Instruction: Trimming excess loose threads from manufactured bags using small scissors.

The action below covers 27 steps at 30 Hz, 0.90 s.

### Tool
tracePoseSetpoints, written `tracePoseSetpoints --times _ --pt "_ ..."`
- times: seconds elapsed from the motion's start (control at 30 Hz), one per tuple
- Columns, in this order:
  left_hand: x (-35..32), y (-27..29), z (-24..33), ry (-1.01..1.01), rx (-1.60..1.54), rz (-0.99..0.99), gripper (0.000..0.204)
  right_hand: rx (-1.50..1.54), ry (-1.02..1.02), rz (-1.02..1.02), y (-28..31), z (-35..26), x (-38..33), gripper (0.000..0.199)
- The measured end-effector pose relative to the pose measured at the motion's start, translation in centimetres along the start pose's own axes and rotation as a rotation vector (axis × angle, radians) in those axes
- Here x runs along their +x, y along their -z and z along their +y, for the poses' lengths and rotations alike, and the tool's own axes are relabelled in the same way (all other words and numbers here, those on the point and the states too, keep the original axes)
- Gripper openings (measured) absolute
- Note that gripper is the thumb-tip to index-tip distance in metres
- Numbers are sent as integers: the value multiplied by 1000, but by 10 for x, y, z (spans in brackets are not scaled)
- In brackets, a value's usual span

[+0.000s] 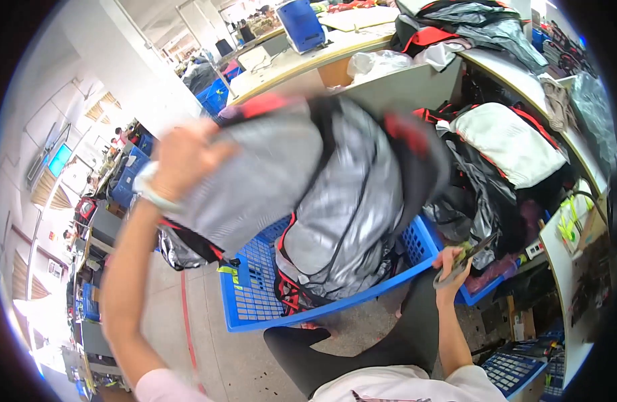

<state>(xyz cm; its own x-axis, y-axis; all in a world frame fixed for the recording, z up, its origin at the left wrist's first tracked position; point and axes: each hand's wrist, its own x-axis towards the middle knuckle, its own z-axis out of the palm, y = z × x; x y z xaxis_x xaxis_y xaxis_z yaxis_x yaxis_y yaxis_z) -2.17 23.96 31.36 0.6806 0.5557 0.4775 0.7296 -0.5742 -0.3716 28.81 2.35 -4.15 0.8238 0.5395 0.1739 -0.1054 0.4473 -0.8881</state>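
Note:
My left hand (188,161), raised on the left and smeared by motion, grips the upper edge of a grey, black and red fabric bag (255,174). The bag hangs over the left end of a blue plastic basket (255,325). Inside the basket lies another silver-grey bag (342,228) with black cord and red trim. To the right, my right hand (452,271) is closed round a pair of scissors (479,249), blades pointing away to the upper right. Part of the held bag is blurred, so its far edge is unclear.
A second blue basket (479,293) at the right holds a pile of bags with a white panel (509,144) on top. Behind, a worktable (368,40) carries a blue bin (300,25). More grey fabric (482,30) is heaped at the back right.

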Motion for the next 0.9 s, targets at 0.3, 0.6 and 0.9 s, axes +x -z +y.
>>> tracePoseSetpoints --times 0.3,0.6,0.9 --pt "17 239 14 591 -711 241 52 169 503 -8 -10 -131 85 32" --pt "-187 71 55 884 -957 690 43 280 132 -318 42 -149 34 38" --pt "-405 -44 90 1085 -871 809 44 220 68 -103 4 -151 7 36"
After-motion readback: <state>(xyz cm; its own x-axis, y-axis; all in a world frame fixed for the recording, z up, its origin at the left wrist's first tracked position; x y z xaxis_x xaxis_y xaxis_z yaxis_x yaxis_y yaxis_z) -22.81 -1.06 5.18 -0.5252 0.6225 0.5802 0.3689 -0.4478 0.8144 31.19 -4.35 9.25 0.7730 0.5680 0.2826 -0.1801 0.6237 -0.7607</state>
